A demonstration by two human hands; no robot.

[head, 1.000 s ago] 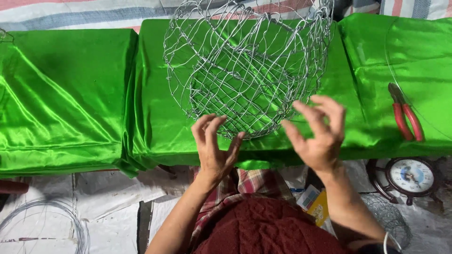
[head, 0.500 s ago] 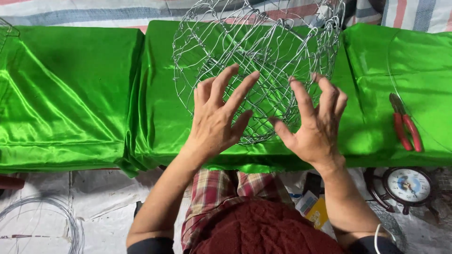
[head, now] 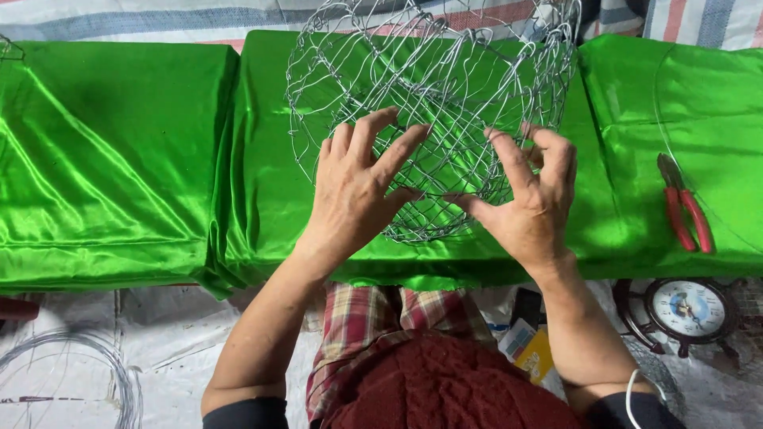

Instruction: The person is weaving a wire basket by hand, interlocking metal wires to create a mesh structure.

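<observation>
Both hands' grip (head: 445, 195) presses wire frame (head: 433, 95).

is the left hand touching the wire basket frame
Touching. In the head view the left hand lies spread on the wire basket frame, its fingertips pressed against the mesh with no gap visible.

Shiny green satin cloth (head: 119, 159) fills the frame's middle; a silver wire frame (head: 429, 103) lies upper centre, red-handled pliers (head: 685, 208) right, plaid red-and-cream trousers (head: 373, 326) bottom centre.
</observation>
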